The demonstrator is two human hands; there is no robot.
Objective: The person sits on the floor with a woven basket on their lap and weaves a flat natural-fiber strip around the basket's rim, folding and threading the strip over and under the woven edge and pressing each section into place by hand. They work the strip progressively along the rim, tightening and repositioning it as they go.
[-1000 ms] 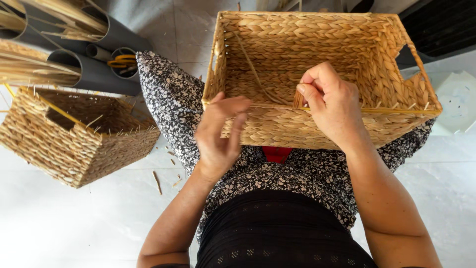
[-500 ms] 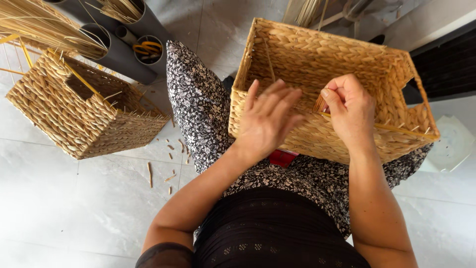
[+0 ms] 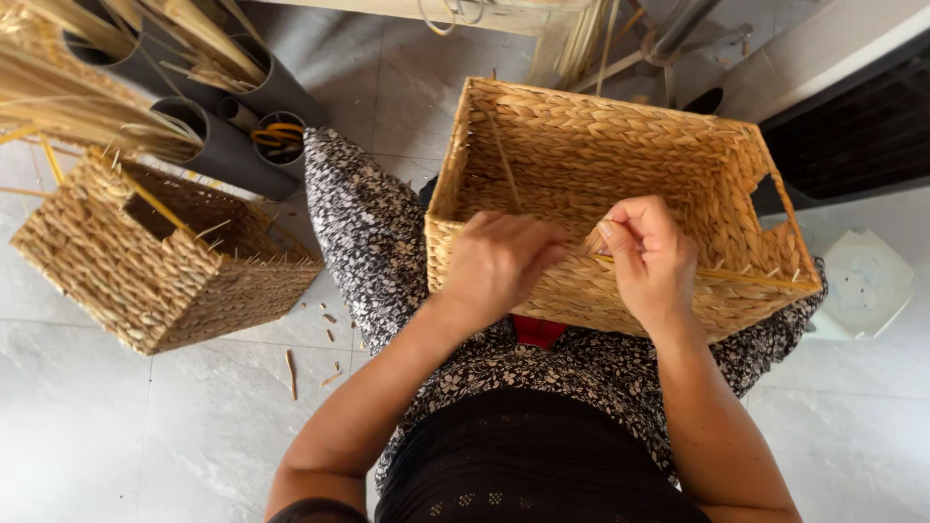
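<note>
A rectangular woven straw basket (image 3: pixel 620 155) rests on my lap, its opening facing up. My left hand (image 3: pixel 499 266) lies over the near rim, fingers curled on the weave. Beside it, my right hand (image 3: pixel 651 257) pinches a thin yellow straw strand (image 3: pixel 746 278) that runs along the near rim toward the right corner. Both hands sit close together at the middle of the near wall. A second thin strand (image 3: pixel 504 165) crosses the inside of the basket.
Another woven basket (image 3: pixel 155 261) stands on the tiled floor to my left. Grey tubes (image 3: pixel 228 155) holding dried straw bundles stand at the upper left. Straw scraps (image 3: pixel 291 373) lie on the floor. A white round object (image 3: pixel 862 286) lies at the right.
My left hand rose from below the basket's near wall onto its rim, next to the right hand. The view has shifted, so the basket sits further right.
</note>
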